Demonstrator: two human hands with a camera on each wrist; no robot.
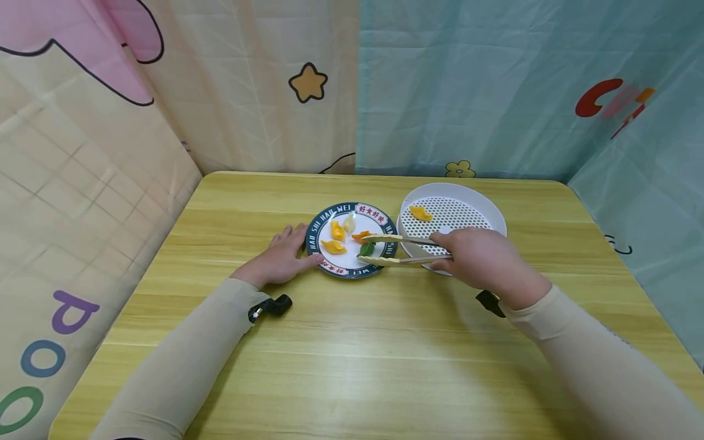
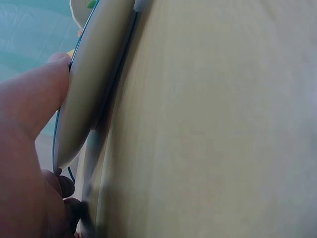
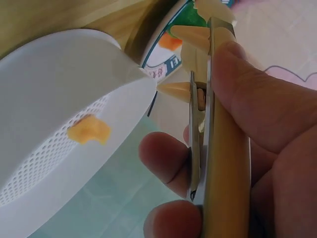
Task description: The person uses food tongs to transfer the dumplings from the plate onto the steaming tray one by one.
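Note:
My right hand (image 1: 483, 260) grips the handles of metal tongs (image 1: 415, 241) with pale yellow tips. The parted tips reach over a white plate with a dark blue lettered rim (image 1: 315, 237). Between them lies a dark green piece (image 1: 366, 249), with an orange piece (image 1: 360, 237) right at the upper tip. Yellow dumpling-shaped pieces (image 1: 333, 247) and a whitish piece (image 1: 349, 222) sit on the plate's left half. At the plate's left edge, my left hand (image 1: 280, 260) has its thumb (image 2: 47, 82) touching the rim and its fingers stretched out beside it.
A round white perforated basket (image 1: 497, 219) stands close to the plate's right side, holding one yellow piece (image 3: 91, 130). Both rest on a wood-grain table (image 1: 352, 354). Patterned curtains (image 1: 467, 79) hang behind the table and at its sides.

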